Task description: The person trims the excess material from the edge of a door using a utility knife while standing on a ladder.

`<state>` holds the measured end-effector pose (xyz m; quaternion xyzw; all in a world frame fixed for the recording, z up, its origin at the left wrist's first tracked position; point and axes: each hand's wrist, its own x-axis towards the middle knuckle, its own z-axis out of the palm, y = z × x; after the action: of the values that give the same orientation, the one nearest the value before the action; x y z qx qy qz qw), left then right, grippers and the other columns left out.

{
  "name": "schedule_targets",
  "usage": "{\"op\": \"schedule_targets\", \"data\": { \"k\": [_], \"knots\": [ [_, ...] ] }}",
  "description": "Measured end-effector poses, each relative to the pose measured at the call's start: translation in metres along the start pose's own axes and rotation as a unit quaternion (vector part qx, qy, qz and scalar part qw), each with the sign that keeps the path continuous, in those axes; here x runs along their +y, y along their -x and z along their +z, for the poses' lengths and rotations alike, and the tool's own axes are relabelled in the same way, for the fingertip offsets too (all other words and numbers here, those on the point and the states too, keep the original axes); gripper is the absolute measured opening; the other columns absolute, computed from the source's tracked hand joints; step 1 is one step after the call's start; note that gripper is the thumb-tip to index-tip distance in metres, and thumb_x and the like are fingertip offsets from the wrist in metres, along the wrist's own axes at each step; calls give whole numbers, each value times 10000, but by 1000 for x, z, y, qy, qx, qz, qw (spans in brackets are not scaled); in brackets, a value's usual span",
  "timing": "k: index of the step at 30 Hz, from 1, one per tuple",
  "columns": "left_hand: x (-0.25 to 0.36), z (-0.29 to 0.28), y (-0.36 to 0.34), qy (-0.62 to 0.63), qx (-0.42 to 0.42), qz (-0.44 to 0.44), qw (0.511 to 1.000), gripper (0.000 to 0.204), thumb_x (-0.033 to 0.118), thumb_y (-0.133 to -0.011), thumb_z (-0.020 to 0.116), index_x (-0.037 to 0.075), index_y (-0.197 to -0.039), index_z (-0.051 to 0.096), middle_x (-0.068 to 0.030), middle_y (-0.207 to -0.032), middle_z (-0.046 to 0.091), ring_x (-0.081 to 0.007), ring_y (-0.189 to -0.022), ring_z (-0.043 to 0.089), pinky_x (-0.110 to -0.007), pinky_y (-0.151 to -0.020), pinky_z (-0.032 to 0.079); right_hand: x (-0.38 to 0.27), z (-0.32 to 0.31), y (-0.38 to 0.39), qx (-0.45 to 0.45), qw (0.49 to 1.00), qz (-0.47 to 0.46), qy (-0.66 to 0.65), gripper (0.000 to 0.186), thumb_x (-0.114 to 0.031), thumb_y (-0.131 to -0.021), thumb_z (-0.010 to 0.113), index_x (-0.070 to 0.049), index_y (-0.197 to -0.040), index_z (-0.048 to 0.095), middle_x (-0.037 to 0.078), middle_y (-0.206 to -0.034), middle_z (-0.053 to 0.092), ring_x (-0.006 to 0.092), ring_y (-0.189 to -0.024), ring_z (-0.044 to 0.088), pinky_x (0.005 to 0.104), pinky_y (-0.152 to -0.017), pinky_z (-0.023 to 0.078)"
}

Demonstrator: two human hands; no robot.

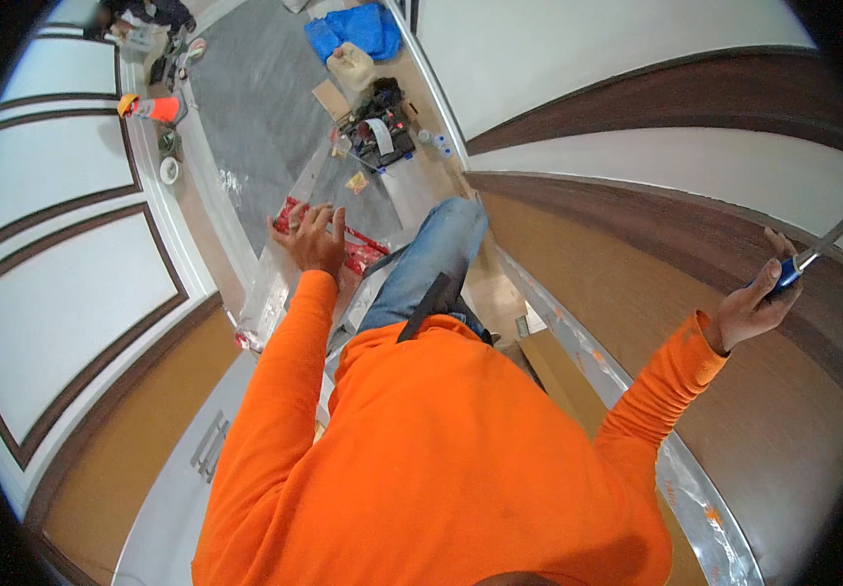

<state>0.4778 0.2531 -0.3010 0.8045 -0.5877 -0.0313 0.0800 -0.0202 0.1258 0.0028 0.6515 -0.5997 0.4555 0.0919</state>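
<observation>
My right hand (758, 311) is raised at the right beside the wall panels. Its fingers are closed round the blue handle of a screwdriver (789, 272), whose long grey metal shaft points up and right; the tip is lost at the dark rim. My left hand (312, 240) is held out in front of me with its fingers apart, and nothing shows in it. Below or just behind that hand lies a red and white patterned piece (363, 257), partly covered by it; I cannot tell whether they touch.
A bag of tools (382, 127), a yellowish plastic jug (351, 66) and blue sheeting (353, 32) lie ahead along the right wall. An orange traffic cone (156, 107) and a white bucket (169, 171) stand by the left wall. Another person (153, 12) is at the far left.
</observation>
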Motion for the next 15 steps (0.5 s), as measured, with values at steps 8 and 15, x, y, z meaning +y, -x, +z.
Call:
{"op": "schedule_targets", "data": {
  "k": [8,15],
  "knots": [
    [6,-4,-4,-15,23,11,1000,215,394,-916,628,218,-866,740,73,-964,724,-165,-1172,577,-650,-1158,142,11,-5,1,71,996,-30,46,525,-487,-1055,484,19,-1114,608,104,-1046,736,67,-618,426,239,-606,382],
    [-1,5,-5,-38,14,21,999,243,364,-909,610,177,-852,754,43,-960,723,-187,-1168,573,-651,-1149,159,29,-9,6,65,994,-43,81,517,-501,-1064,443,-14,-1138,601,108,-1053,742,205,-992,673,372,-916,495]
  ]
}}
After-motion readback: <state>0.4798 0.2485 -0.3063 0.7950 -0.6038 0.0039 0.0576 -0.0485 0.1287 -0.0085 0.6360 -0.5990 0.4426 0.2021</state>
